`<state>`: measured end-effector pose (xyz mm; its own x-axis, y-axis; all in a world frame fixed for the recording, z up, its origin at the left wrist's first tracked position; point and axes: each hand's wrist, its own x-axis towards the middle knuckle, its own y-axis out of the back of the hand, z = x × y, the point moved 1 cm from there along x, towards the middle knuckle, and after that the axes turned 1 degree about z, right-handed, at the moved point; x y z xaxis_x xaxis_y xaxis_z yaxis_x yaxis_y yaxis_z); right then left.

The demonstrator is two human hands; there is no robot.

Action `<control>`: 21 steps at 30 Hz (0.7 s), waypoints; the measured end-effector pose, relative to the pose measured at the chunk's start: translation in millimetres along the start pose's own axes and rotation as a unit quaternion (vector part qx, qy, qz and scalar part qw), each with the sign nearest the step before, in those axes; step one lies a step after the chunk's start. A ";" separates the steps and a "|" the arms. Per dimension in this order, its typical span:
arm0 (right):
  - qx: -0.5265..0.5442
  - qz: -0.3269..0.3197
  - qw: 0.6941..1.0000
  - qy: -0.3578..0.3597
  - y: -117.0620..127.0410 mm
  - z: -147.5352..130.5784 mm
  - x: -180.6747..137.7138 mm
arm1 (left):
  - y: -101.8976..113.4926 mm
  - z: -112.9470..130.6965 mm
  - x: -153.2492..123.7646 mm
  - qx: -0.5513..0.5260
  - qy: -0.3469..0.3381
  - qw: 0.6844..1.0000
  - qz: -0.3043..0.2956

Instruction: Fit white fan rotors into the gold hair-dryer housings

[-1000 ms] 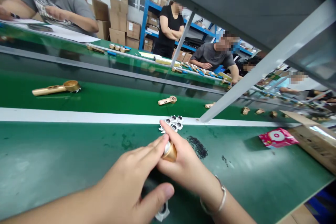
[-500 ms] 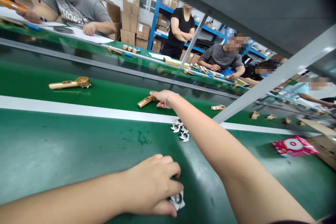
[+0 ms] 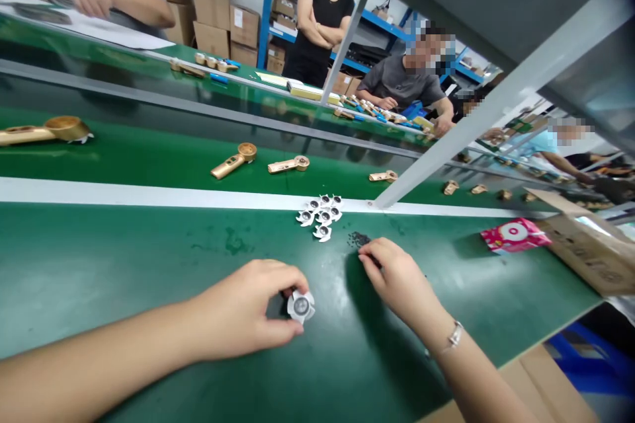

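My left hand (image 3: 258,307) grips a small white bladed rotor (image 3: 301,306) with a grey round centre between thumb and fingers, just over the green tabletop. My right hand (image 3: 391,271) is at the edge of a small heap of tiny black pieces (image 3: 358,239), fingertips pinched together. Whether a piece is between them is too small to tell. Beyond both hands, several more white bladed rotors (image 3: 323,215) lie grouped by the white strip. Gold handled housings with a round cup end rest on the green belt, one (image 3: 237,160) near the middle and another (image 3: 289,164) beside it.
A slanting grey post (image 3: 421,152) rises from the white strip (image 3: 149,196). At the right are a pink box (image 3: 516,235) and an open cardboard box (image 3: 580,248). Across the belt, several people work or stand near more gold parts (image 3: 381,110).
My right hand has left the gold housing on the belt and come back to the black pieces. My left hand has lifted the rotor slightly away from me. The view has shifted right.
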<state>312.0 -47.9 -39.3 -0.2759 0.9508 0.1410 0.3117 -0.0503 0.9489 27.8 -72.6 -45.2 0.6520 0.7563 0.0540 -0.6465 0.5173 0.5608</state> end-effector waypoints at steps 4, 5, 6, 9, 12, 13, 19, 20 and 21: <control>-0.034 0.028 0.998 0.034 -7.4 8.6 -1.1 | 4.7 0.5 2.4 -0.050 0.069 0.996 0.022; -0.041 0.025 0.998 0.046 -6.7 9.7 -0.4 | 5.5 0.6 3.1 -0.061 0.079 0.995 0.025; -0.047 0.020 0.997 0.057 -5.5 10.2 0.3 | 6.2 0.5 3.9 -0.072 0.086 0.993 0.026; -0.073 -0.003 0.993 0.090 -0.3 7.1 3.8 | 7.6 -0.3 6.6 -0.109 0.111 0.987 0.029; -0.099 -0.038 0.986 0.127 5.9 -1.1 11.3 | 8.5 -1.5 9.1 -0.158 0.141 0.977 0.038; -0.104 -0.049 0.984 0.138 7.6 -3.7 14.8 | 8.7 -1.9 9.6 -0.178 0.150 0.972 0.042; -0.073 -0.056 0.983 0.159 10.2 -21.1 34.4 | 8.8 -3.8 9.0 -0.250 0.177 0.950 0.054; -0.060 -0.051 0.984 0.160 9.7 -28.1 34.8 | 8.6 -4.5 8.7 -0.252 0.177 0.950 0.052; -0.036 -0.049 0.985 0.161 8.9 -37.0 34.0 | 8.5 -5.2 8.5 -0.254 0.175 0.950 0.049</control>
<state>271.7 -27.4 -15.6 -0.5785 0.8069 0.1192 0.2066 0.0036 0.9784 25.8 -59.8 -44.3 0.4645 0.8518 -0.2422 -0.8630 0.4968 0.0919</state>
